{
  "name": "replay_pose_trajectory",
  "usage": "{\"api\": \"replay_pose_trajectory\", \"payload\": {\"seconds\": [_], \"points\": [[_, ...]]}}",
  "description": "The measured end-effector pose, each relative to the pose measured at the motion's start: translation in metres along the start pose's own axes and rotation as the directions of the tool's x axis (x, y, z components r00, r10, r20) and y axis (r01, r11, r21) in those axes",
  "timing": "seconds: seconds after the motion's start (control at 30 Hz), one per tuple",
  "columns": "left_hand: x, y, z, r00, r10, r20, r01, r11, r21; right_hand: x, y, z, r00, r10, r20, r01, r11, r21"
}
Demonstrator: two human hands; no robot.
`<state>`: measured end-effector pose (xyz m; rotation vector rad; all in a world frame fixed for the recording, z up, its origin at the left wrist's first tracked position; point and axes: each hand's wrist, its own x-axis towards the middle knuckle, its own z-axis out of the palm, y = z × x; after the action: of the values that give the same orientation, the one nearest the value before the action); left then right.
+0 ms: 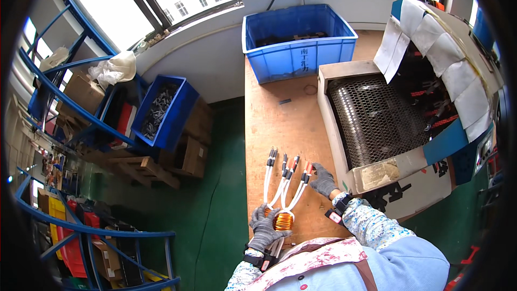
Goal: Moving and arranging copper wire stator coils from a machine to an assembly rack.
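Head view: left hand [264,231] holds the copper coil [284,221] on the wooden table [283,126]; right hand [324,182] beside the red-sleeved leads [307,172], can't tell if pinching. Best keep coil steady, leads fanned.

Daylight glares through the left window [145,2]; fisheye edges bend and darken.

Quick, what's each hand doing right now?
Left hand: holding the copper coil.
Right hand: open, beside the red-tipped leads; contact unclear.
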<state>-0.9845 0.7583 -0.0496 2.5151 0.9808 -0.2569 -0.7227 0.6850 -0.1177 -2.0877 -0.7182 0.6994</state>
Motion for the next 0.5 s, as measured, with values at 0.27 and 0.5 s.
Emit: {"api": "replay_pose_trajectory", "payload": {"seconds": [0.27, 0.5], "points": [[-0.001, 0.0, 0.0, 1.0, -0.006, 0.008, 0.006, 1.0, -0.001, -0.002, -0.002, 0.0, 1.0, 0.005, 0.016, -0.005, 0.999, -0.043], [0.0, 0.0, -0.005, 1.0, 0.01, -0.005, -0.01, 1.0, -0.008, -0.008, 0.031, 0.027, 0.786, 0.405, 0.467, -0.613, 0.607, 0.505]]}}
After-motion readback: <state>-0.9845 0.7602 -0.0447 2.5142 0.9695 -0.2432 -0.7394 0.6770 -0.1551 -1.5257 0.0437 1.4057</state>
